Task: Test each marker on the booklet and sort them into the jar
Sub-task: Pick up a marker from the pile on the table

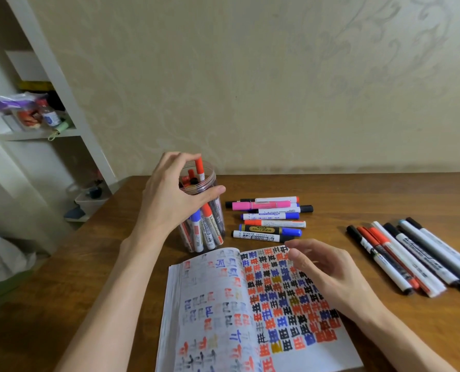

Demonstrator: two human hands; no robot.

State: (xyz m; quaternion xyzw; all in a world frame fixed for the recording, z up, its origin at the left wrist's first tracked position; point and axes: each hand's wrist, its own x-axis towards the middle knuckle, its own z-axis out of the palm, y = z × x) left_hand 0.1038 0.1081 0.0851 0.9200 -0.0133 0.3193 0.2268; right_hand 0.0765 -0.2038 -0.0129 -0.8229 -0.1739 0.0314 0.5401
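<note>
The left hand [169, 194] hangs over the mouth of the clear jar [209, 175], its fingers [185, 157] pinched together on the top of a red marker [199, 167] that stands tilted in the opening. The thumb lies across the jar's near rim and hides part of the contents. Below these fingers the jar holds a crowd of upright markers, red, blue and black caps among them; their number cannot be told.

The right hand [328, 269] rests on the open booklet [218, 304], fingers [301, 248] loosely curved and apart, holding nothing. Both booklet pages are covered with red, blue, black and yellow test marks.

Just beyond the right fingertips, seven loose markers [269, 218] lie side by side on the counter [357, 194], beside the jar. Well to the right of that hand lies a second row of markers [411, 256], about seven, slanted and touching one another. Far left of the left fingers, one white shelf [35, 134] carries bottles and bags.
</note>
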